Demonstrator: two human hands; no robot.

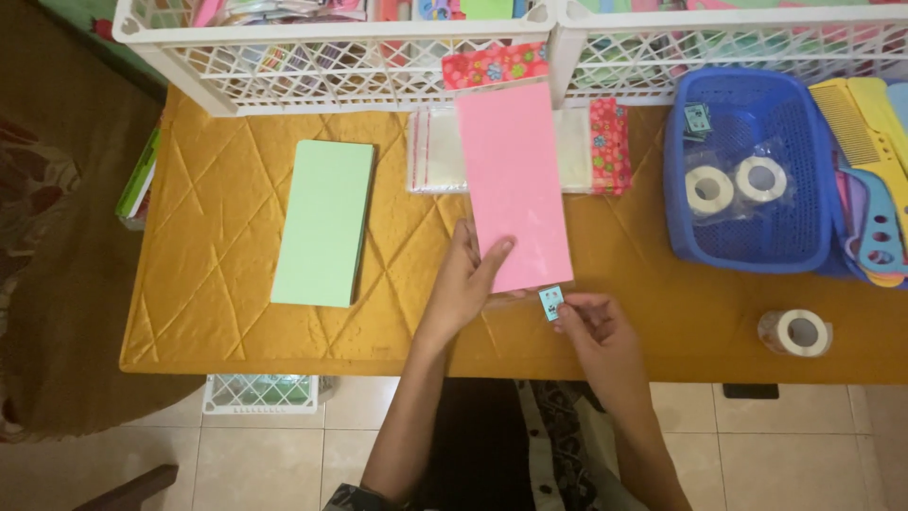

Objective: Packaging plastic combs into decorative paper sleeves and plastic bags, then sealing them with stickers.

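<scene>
My left hand [465, 281] holds the near edge of a pink paper sheet [515, 180], thumb on top, over the middle of an orange quilted tabletop [218, 237]. My right hand [591, 325] pinches a tiny blue sticker [551, 302] just below the sheet's near right corner. A stack of green paper [324, 222] lies flat to the left. Behind the pink sheet lie clear plastic sleeves [437, 151] with red floral strips [610, 145].
Two white lattice baskets [322, 61] of craft supplies line the far edge. A blue basket [747, 170] at right holds two tape rolls. Combs [870, 132] lie beside it, and a loose tape roll [800, 332] sits near the front edge. A white crate [260, 393] sits on the tiled floor.
</scene>
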